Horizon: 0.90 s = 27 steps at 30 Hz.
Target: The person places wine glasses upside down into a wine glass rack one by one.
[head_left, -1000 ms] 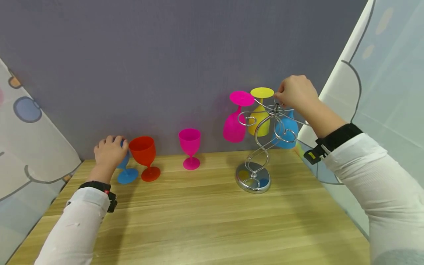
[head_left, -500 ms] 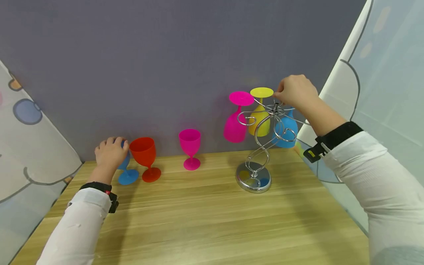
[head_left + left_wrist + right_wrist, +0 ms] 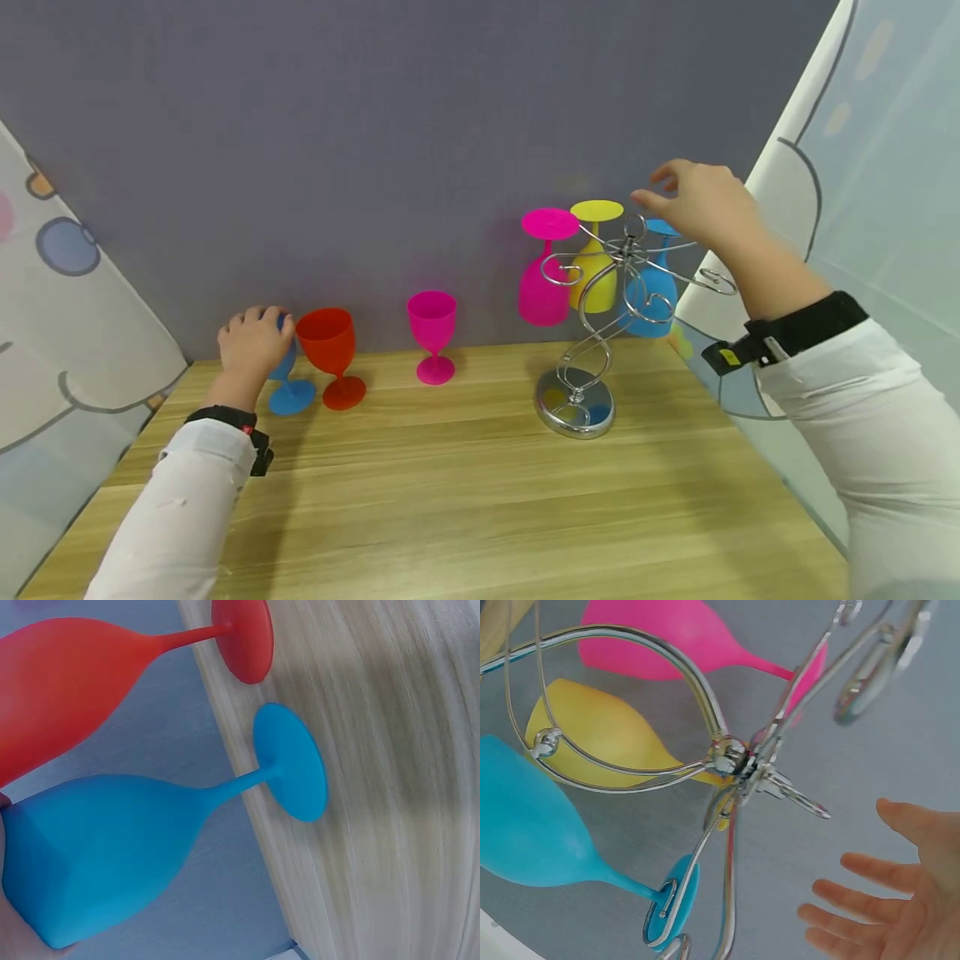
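White long sleeves are worn on both arms. A black strap with a small red mark is worn at the left wrist; a black band with a yellow tag is fastened round the right wrist.

You find no readable text, label, brand, number or sign in any view. Yellow tag on right wrist strap (image 3: 726,357), at 4 o'clock from wire rack (image 3: 600,317), too small to read.
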{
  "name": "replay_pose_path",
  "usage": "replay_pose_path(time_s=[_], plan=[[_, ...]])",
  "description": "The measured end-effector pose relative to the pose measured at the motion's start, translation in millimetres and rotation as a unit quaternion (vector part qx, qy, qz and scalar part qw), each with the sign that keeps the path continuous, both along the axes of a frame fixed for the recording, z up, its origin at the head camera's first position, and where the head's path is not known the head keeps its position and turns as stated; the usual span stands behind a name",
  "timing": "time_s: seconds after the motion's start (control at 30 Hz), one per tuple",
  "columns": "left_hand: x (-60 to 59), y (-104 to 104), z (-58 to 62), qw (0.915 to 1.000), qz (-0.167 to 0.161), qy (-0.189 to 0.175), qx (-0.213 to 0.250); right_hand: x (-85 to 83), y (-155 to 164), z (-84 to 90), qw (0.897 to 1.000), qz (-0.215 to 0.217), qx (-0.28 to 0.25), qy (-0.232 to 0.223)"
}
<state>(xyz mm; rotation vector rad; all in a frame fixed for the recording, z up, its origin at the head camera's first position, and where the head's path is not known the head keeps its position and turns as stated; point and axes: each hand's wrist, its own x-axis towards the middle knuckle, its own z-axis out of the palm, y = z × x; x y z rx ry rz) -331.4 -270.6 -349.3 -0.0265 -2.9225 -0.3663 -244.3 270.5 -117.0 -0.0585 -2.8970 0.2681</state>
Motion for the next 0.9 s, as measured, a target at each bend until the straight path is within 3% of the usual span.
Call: replay_pose_path(time_s=[0.4, 0.7, 0.9], plan=[[1.7, 0, 1.2, 0.9998, 0.016, -0.011, 0.006, 44.3, -18, -12.5, 0.999, -0.001, -0.015, 0.042], [3.8, -4, 2.2, 0.9993, 0.032, 0.010, 0.013, 74.8, -36, -40.5, 0.988, 0.092, -0.040, 0.114], [12.3, -11, 1.5, 0.9982, 0.044, 0.026, 0.033, 86.2, -35, -62.0, 0.980, 0.130, -0.078, 0.125]])
